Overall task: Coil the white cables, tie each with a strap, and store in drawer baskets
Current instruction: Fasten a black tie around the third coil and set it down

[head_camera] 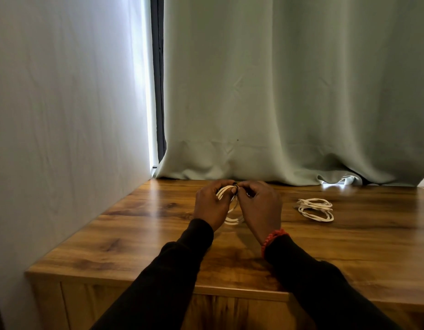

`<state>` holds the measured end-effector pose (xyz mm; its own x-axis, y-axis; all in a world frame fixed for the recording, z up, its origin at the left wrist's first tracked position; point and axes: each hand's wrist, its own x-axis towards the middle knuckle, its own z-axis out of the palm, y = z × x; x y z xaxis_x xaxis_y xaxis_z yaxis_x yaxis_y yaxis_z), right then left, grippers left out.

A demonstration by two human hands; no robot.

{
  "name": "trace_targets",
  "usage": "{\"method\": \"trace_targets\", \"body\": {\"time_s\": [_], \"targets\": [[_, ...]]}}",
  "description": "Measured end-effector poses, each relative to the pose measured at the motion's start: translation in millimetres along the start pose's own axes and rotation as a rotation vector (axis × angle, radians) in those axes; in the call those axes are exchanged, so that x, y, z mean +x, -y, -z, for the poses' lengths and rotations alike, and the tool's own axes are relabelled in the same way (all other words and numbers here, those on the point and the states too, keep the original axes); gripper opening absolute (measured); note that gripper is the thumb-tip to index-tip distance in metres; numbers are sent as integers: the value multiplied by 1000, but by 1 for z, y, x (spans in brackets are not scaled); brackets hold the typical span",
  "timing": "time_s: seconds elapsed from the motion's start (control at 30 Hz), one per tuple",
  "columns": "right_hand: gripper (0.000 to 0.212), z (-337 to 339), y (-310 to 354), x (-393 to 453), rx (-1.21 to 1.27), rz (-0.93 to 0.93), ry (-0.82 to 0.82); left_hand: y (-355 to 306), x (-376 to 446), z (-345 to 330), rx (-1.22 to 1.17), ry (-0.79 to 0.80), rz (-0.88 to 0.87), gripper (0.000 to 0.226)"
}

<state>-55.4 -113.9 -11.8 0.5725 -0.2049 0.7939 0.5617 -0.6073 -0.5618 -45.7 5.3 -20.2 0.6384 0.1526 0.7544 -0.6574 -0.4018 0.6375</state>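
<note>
Wooden cabinet top, green curtain

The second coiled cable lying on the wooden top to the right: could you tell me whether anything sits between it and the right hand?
Nothing visible does. The loose coil lies alone on the bare wooden top, right of the right hand. That hand and the left hand both hold the first coil.

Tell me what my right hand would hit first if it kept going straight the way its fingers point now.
The right hand points up and left toward the left hand, so it would likely meet the held white cable coil and that hand's fingers at once; they look practically touching, though depth is hard to judge.
</note>
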Motion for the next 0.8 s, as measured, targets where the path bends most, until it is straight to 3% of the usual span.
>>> {"method": "trace_targets", "body": {"time_s": [0.63,0.8], "targets": [[19,3,-7,3,-76,131,54,1,-1,1,-54,43,11,12],[18,15,0,12,179,-40,135,0,0,4,-170,76,125,9]]}}
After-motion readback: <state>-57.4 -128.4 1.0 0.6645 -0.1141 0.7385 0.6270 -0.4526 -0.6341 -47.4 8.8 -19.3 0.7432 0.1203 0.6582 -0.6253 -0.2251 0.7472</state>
